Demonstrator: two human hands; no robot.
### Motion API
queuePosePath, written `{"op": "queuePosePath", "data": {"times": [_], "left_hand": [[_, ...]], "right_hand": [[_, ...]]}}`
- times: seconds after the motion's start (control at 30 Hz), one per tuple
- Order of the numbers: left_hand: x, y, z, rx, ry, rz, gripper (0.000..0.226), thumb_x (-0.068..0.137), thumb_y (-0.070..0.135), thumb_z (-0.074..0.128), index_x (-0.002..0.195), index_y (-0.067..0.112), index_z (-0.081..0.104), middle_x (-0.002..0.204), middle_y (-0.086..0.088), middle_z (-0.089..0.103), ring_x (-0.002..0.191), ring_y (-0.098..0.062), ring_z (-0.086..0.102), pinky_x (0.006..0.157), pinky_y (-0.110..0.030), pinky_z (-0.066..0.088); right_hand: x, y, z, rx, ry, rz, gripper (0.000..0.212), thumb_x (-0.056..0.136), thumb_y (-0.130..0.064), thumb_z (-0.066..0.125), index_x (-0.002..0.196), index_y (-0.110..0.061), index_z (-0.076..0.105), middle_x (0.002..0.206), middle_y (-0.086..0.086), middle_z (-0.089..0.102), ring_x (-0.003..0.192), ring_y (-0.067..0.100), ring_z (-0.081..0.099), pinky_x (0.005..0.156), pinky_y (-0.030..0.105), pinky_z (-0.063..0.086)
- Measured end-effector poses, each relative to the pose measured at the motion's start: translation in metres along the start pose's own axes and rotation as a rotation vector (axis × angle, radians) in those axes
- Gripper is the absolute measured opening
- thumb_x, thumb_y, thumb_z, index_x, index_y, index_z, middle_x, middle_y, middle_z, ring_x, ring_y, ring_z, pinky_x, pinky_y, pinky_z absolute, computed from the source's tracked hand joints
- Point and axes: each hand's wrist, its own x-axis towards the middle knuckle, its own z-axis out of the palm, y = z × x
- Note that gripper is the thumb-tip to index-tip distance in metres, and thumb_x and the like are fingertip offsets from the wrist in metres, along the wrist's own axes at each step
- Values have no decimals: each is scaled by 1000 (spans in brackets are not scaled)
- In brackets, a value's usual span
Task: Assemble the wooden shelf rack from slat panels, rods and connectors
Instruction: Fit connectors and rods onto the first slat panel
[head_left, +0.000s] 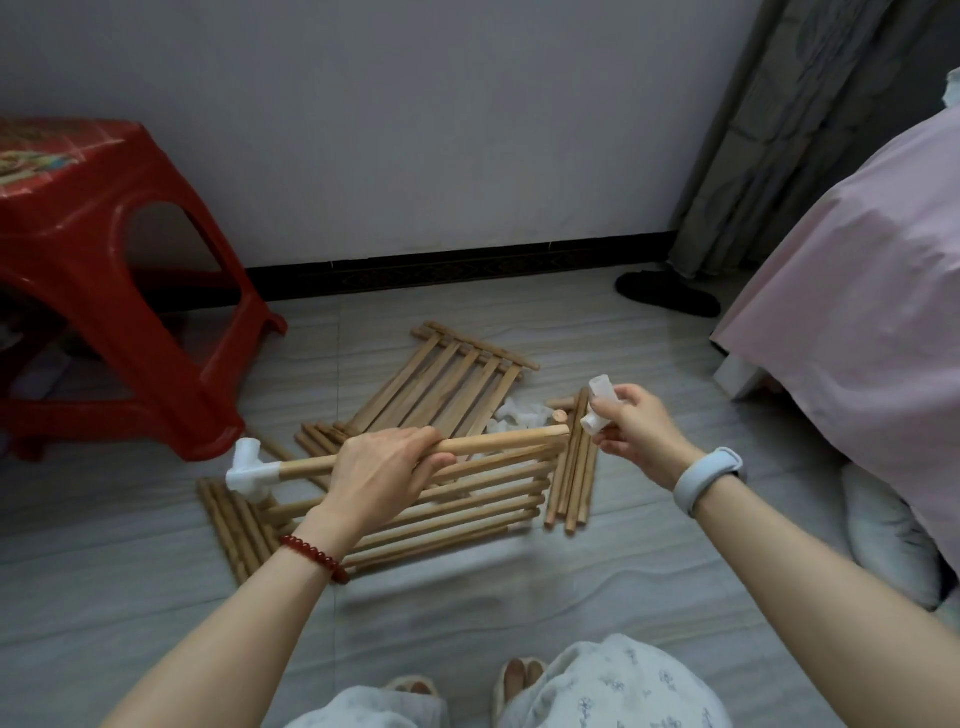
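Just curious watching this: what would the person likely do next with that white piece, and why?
Probably slide the white connector in the right hand onto the rod's bare end. The left hand grips that rod, and its far end already carries a fitted connector.

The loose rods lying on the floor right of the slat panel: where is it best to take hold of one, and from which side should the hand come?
Probably take the outermost of the loose rods near its middle, coming from above and from the right. They lie flat, packed side by side, so only the outer rod offers a free flank. The right hand is nearest, but it holds a white connector.
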Motion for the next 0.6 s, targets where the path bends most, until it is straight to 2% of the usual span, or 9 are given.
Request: {"op": "queuePosePath", "data": {"times": [0.07,0.13,0.3,0.4,0.5,0.6], "left_hand": [[0,0,0,5,-3,-10,27,91,46,51,83,24,65,63,9,59,53,-7,56,42,-17,33],[-1,0,1,1,-10,-21,34,92,50,42,84,25,65,64,10,60,54,-7,56,42,-17,33],[-1,-2,-1,-14,-15,-64,32,91,48,44,89,25,66,66,9,61,55,-7,57,43,-20,37],[-1,-3,-6,-17,-3,-90,21,92,41,55,91,23,67,66,10,62,55,-7,57,44,-14,30],[-2,-6,-14,-37,1,-135,13,89,33,63,93,22,67,67,10,63,57,-8,57,47,-9,24],[-3,-10,-25,-99,-9,-217,14,93,34,56,98,24,64,70,9,63,62,-10,57,52,-22,33]], "right_hand": [[0,7,3,140,-18,48,9,92,-9,56,99,-11,52,87,13,61,58,16,60,47,21,49],[-1,10,8,201,-62,55,9,91,-8,58,96,-10,51,92,16,61,62,18,64,50,23,52],[-5,6,19,171,-113,27,14,90,-16,61,99,-11,51,97,17,63,69,21,68,56,26,56],[-11,3,25,24,-114,-94,20,91,-28,60,99,-13,49,80,13,69,56,18,66,50,23,53],[-22,-11,35,-81,-151,-248,23,95,-36,50,95,-13,48,61,6,68,46,16,61,40,19,46],[-32,-31,46,-106,-193,-348,28,101,-34,35,89,-12,48,57,6,62,42,16,55,36,19,39]]}}
